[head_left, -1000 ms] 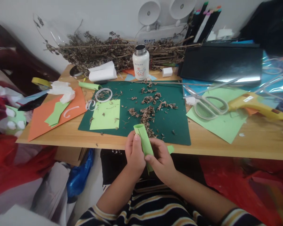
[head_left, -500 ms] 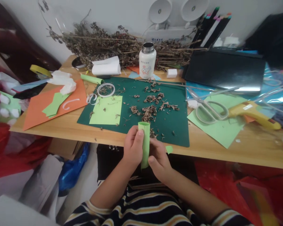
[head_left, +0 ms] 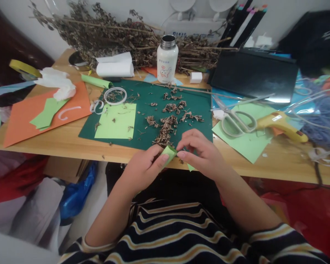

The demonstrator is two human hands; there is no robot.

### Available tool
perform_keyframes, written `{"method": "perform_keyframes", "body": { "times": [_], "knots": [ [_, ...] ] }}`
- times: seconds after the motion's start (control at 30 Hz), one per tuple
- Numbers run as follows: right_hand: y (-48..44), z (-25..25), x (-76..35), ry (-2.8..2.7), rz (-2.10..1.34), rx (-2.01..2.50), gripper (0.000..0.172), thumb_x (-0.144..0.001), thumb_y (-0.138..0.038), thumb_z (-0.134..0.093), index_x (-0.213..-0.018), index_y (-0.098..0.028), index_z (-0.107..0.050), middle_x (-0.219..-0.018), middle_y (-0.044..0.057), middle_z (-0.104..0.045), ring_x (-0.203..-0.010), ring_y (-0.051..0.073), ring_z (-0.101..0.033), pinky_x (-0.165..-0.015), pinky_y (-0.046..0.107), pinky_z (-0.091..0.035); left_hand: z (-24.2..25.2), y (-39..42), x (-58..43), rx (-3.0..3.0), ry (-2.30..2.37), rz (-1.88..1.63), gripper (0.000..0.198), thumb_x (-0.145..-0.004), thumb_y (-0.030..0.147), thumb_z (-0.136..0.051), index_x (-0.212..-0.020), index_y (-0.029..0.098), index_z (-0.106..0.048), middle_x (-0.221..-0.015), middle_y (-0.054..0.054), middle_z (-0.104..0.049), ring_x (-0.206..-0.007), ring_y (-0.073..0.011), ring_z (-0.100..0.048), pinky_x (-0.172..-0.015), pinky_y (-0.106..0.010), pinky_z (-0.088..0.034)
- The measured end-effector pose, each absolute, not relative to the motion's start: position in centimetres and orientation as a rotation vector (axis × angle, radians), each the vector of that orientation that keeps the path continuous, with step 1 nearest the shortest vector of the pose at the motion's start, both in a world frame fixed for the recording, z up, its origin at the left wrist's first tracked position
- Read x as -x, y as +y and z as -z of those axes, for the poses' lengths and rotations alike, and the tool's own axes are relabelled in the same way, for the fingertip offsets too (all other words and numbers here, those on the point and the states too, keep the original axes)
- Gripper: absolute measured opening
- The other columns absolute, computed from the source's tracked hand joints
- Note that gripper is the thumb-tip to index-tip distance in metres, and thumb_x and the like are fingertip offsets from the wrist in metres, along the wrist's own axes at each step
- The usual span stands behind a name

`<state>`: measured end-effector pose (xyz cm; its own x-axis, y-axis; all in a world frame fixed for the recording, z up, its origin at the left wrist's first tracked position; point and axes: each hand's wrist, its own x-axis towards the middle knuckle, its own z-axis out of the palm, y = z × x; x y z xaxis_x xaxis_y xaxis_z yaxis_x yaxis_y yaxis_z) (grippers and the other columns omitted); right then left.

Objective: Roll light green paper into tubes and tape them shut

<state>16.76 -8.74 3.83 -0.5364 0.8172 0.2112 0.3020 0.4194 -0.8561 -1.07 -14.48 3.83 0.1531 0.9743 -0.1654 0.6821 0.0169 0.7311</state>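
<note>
My left hand (head_left: pixel 143 168) is closed around a rolled green paper tube (head_left: pixel 169 153), thumb along its side, with the open end tilted up to the right. At that open end my right hand (head_left: pixel 203 156) pinches thumb and fingertips together by the rim; whatever is between them is too small to make out. Just beyond the tube, crumbled dried leaves (head_left: pixel 166 132) lie heaped on a green cutting mat (head_left: pixel 200 128). A small green paper piece (head_left: pixel 190 167) shows at the table edge beneath my right hand.
Scissors (head_left: pixel 238 123) and a yellow glue gun (head_left: pixel 283 124) lie on green paper at right. A white bottle (head_left: pixel 167 60) stands behind the mat, before dried plant stalks (head_left: pixel 112 36). Left are a tape roll (head_left: pixel 115 96), light-green paper (head_left: pixel 117 123) and orange paper (head_left: pixel 19 117).
The tube has tipped from upright to slanting, its mouth now toward my right hand. My right hand has risen from the tube's lower side to its open end. The view has shifted slightly.
</note>
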Motion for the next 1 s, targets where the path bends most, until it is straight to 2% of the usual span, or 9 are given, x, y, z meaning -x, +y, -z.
{"method": "perform_keyframes", "body": {
  "times": [0.1,0.23,0.37,0.43,0.57,0.63,0.77,0.87,1.0],
  "knots": [
    [-8.9,-3.4,-16.5,-2.11,-1.188,0.919,0.009,-0.077,-0.029,-0.056,-0.077,-0.02,-0.057,-0.088,0.003,-0.046,-0.079,0.012,-0.048,-0.066,0.025,-0.043,-3.9,-14.5,1.0,-1.771,1.608,-0.46,0.036,-0.086,0.049,-0.028,-0.068,0.02,-0.038,-0.057,0.003,-0.044,-0.053,-0.0128,-0.043,-0.05,-0.023,-0.026],
    [-9.0,-2.9,-16.0,-2.075,-1.306,0.882,0.019,-0.078,-0.029,-0.054,-0.063,-0.018,-0.051,-0.091,0.003,-0.047,-0.086,0.013,-0.049,-0.08,0.028,-0.042,-3.8,-14.5,0.7,-1.776,1.609,-0.4,0.038,-0.086,0.051,-0.027,-0.068,0.02,-0.039,-0.057,0.003,-0.043,-0.054,-0.0133,-0.043,-0.051,-0.023,-0.026],
    [-9.0,-2.2,-16.0,-1.933,-1.412,0.857,0.021,-0.078,-0.027,-0.054,-0.059,-0.018,-0.051,-0.109,0.005,-0.05,-0.099,0.015,-0.048,-0.093,0.034,-0.037,-3.4,-14.3,0.7,-1.747,1.581,-0.481,0.043,-0.086,0.052,-0.023,-0.068,0.019,-0.044,-0.059,0.002,-0.046,-0.055,-0.0136,-0.044,-0.051,-0.025,-0.03],
    [-9.0,-1.7,-16.1,-1.836,-1.441,0.869,0.022,-0.079,-0.025,-0.053,-0.058,-0.018,-0.052,-0.116,0.004,-0.05,-0.105,0.016,-0.047,-0.096,0.035,-0.035,-2.9,-14.3,1.3,-1.687,1.515,-0.609,0.045,-0.087,0.051,-0.022,-0.076,0.019,-0.05,-0.066,-0.001,-0.052,-0.061,-0.0148,-0.048,-0.056,-0.026,-0.036],
    [-9.1,-0.4,-16.3,-1.484,-1.405,0.898,0.018,-0.079,-0.024,-0.053,-0.062,-0.02,-0.057,-0.119,0.001,-0.053,-0.106,0.016,-0.048,-0.096,0.037,-0.035,-1.4,-14.9,3.2,-1.438,1.31,-1.004,0.046,-0.084,0.053,-0.03,-0.102,0.019,-0.053,-0.086,-0.006,-0.059,-0.068,-0.0155,-0.056,-0.06,-0.028,-0.045],
    [-9.3,0.2,-16.2,-1.302,-1.302,0.904,0.016,-0.08,-0.024,-0.053,-0.065,-0.021,-0.058,-0.119,0.0,-0.053,-0.107,0.016,-0.048,-0.097,0.038,-0.034,-0.7,-15.4,3.8,-1.339,1.263,-1.286,0.046,-0.081,0.055,-0.037,-0.102,0.018,-0.055,-0.093,-0.008,-0.06,-0.071,-0.0162,-0.058,-0.059,-0.027,-0.047],
    [-9.6,0.4,-15.5,-1.108,-1.185,0.901,0.016,-0.079,-0.024,-0.053,-0.063,-0.02,-0.056,-0.115,0.002,-0.053,-0.107,0.017,-0.047,-0.098,0.038,-0.033,0.0,-16.0,2.8,-1.232,1.273,-1.706,0.034,-0.078,0.043,-0.051,-0.099,0.018,-0.057,-0.105,-0.01,-0.06,-0.099,-0.0222,-0.056,-0.071,-0.03,-0.051],
    [-9.7,0.2,-15.1,-0.974,-1.23,0.929,0.015,-0.076,-0.027,-0.055,-0.063,-0.02,-0.055,-0.113,0.003,-0.053,-0.101,0.016,-0.049,-0.094,0.037,-0.036,-0.2,-15.8,1.3,-1.167,1.28,-1.78,0.023,-0.079,0.034,-0.052,-0.096,0.019,-0.056,-0.103,-0.008,-0.06,-0.105,-0.0216,-0.053,-0.082,-0.035,-0.049],
    [-9.6,0.2,-14.9,-0.864,-1.265,0.994,0.02,-0.075,-0.03,-0.054,-0.059,-0.019,-0.048,-0.109,0.003,-0.053,-0.098,0.017,-0.05,-0.085,0.035,-0.04,-0.4,-15.2,0.2,-1.026,1.271,-1.793,0.016,-0.08,0.033,-0.05,-0.093,0.023,-0.05,-0.112,-0.006,-0.055,-0.099,-0.0177,-0.056,-0.076,-0.034,-0.053]
  ]
}}
